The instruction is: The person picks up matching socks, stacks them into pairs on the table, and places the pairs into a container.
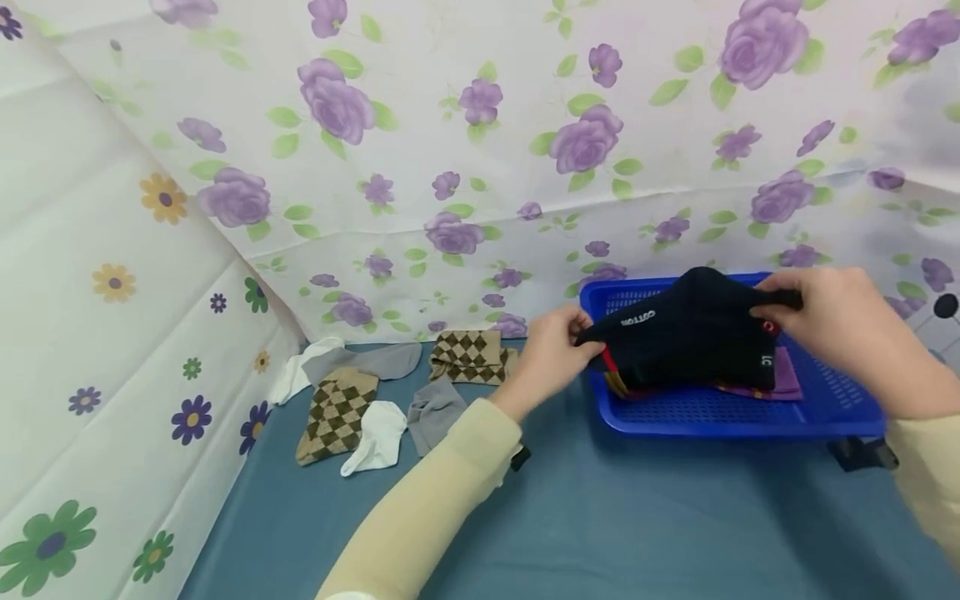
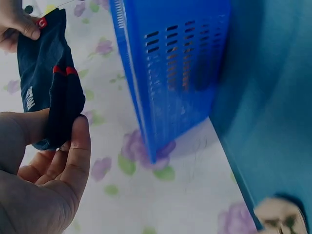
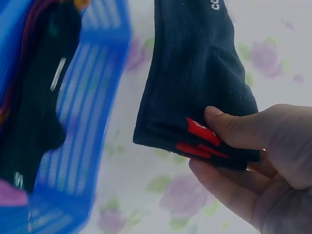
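A dark navy sock point(image 1: 675, 321) with white lettering and red marks is stretched between my two hands above the blue basket point(image 1: 720, 429). My left hand point(image 1: 551, 354) pinches one end, thumb on top and fingers beneath, as the left wrist view shows. The other end, beside the red patch, is pinched by my right hand point(image 3: 263, 161). Inside the basket lie a black sock point(image 3: 41, 97) with a white mark and a purple-pink piece of fabric point(image 1: 787, 379), partly hidden under the held sock.
To the left on the blue-green table point(image 1: 570, 525) lie brown checkered socks point(image 1: 337, 417), grey socks point(image 1: 435, 412) and white socks point(image 1: 378, 437). A flower-printed sheet point(image 1: 450, 183) stands behind. Small black objects point(image 1: 862, 454) sit by the basket's front right corner.
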{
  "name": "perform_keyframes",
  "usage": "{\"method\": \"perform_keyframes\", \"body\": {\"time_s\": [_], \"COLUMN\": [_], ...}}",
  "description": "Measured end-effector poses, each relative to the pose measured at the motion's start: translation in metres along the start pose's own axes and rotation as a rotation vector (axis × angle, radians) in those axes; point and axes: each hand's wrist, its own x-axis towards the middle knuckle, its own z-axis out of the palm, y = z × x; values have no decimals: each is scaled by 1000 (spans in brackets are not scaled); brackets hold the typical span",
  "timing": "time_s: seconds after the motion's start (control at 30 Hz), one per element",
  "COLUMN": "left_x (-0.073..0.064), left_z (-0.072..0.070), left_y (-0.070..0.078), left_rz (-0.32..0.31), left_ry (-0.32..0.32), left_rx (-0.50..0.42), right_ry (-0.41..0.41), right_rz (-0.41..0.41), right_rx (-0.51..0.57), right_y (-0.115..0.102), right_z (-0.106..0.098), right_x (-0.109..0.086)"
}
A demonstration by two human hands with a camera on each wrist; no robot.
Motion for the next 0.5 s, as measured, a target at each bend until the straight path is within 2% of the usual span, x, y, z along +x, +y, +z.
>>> {"method": "perform_keyframes", "body": {"time_s": [0.13,0.3,0.5], "left_x": [25,51,70], "left_z": [17,38,65], "left_y": [1,6,15], "left_rz": [-20,-68,-88], "left_ry": [-70,-141,-230], "left_rx": [54,183,302], "right_ry": [-74,-202,-323], "right_rz": [11,7,7], "right_rx": [-17,-18,-75], "right_y": [24,55,81], "right_z": [7,23,38], "right_x": [16,30,40]}}
